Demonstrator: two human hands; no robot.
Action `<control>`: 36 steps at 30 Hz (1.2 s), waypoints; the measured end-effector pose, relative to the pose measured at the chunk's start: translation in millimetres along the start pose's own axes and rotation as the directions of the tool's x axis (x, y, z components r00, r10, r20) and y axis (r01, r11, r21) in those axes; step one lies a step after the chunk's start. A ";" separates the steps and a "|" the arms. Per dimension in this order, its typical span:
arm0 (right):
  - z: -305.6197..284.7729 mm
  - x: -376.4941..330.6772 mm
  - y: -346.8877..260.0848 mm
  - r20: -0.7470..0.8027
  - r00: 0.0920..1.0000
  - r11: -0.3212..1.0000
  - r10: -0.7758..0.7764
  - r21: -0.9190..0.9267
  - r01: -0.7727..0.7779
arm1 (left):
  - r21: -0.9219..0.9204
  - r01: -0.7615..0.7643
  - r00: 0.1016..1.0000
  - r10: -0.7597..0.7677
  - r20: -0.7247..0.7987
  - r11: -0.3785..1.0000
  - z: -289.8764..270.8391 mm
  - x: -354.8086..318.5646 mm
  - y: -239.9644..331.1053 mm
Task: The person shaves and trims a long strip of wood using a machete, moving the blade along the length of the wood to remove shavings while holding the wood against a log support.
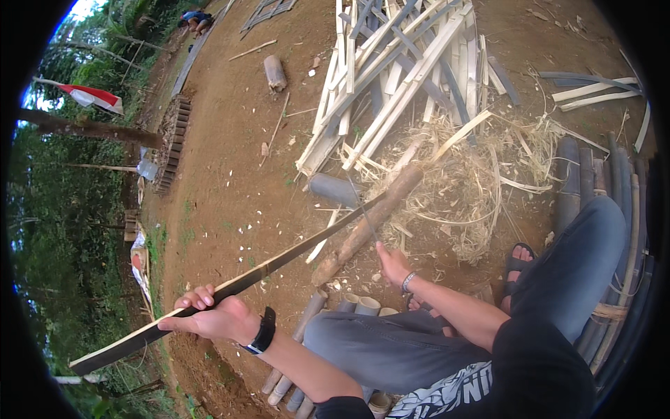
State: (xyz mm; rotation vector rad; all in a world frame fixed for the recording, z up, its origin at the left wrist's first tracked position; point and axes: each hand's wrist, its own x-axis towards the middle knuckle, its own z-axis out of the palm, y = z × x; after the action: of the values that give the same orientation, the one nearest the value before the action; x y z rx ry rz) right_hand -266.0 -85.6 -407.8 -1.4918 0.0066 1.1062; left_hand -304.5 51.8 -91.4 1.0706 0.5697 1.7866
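Observation:
My left hand [222, 320] is wrapped round a long split bamboo strip [279, 260], pale along its upper edge and dark below. The strip slants from the lower left up to a short, thick log [373, 222] on the ground, where its far end lies. In my right hand [393, 265] is a knife, gripped by a handle mostly hidden in my fist. Its thin blade [368, 218] points up and away, crossing the strip near the log. Curly bamboo shavings [481, 202] are heaped just beyond the log.
A big pile of split bamboo strips [412, 63] lies ahead. Bamboo poles [569, 181] are stacked at my right, and cut poles [324, 307] lie by my knees. A short log [275, 73] sits on the dirt farther off. Another person [195, 21] bends at the far left.

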 end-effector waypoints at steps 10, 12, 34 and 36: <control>-10.5 -88.0 -69.7 0.195 0.976 0.995 -0.101 0.035 0.096 | 0.000 -0.020 0.997 0.020 0.074 1.000 15.4 -26.2 11.4; -8.1 -103.9 -79.3 0.258 0.966 0.996 -0.008 0.090 -0.016 | -0.031 -0.009 0.997 0.012 0.072 0.999 19.7 -35.1 17.1; -8.5 -170.2 -114.5 0.290 0.808 0.848 -0.513 0.029 0.528 | -0.069 -0.007 0.974 0.023 0.225 0.998 18.1 -74.7 27.3; -15.5 -145.1 -84.9 0.245 0.849 0.864 -0.468 -0.074 0.497 | -0.080 0.000 0.966 0.021 0.258 0.997 19.3 -76.5 26.7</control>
State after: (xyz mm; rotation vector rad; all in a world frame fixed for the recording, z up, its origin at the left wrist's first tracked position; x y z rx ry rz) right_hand -286.8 -156.0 -255.8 -1.3753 -0.5840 0.8581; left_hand -287.6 -29.7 -93.5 1.2298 0.3317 1.6308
